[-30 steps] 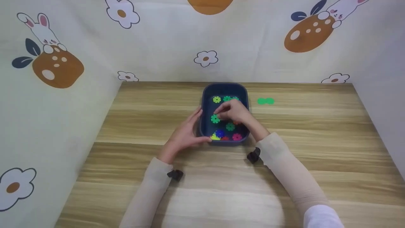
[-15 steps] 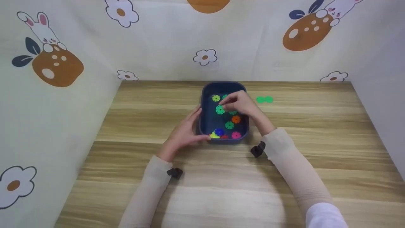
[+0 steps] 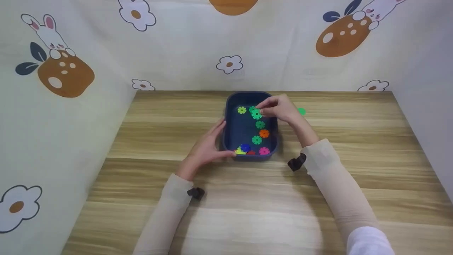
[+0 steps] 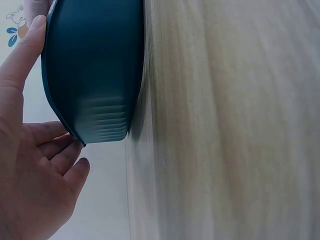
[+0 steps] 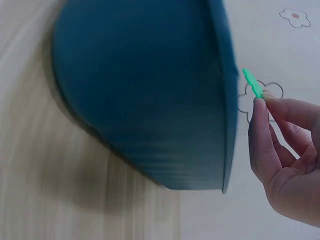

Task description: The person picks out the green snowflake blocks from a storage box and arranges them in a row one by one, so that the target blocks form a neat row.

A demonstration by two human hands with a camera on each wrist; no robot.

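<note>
My right hand point(image 3: 281, 108) pinches a green notched plastic disc point(image 3: 256, 114) between thumb and fingertips, over the far right part of a dark blue bin point(image 3: 226, 131). In the right wrist view, the green disc point(image 5: 253, 84) appears nearly edge-on, beside the bin's rim and apart from it. My left hand point(image 3: 205, 148) rests against the bin's near left corner, its thumb at the near rim and its fairly straight fingers along the left side. Inside lie several loose notched discs: yellow point(image 3: 241, 110), green point(image 3: 260, 124), orange point(image 3: 264, 133), pink point(image 3: 264, 151) and blue point(image 3: 245, 148).
On the wooden table point(image 3: 354, 141), a green piece point(image 3: 301, 111) lies right of the bin, partly hidden behind my right hand. A patterned cloth point(image 3: 283, 46) hangs behind the table and along its left side.
My right hand has risen towards the bin's far right side, carrying the green disc, and now covers part of the green piece on the table. My left hand stays against the bin.
</note>
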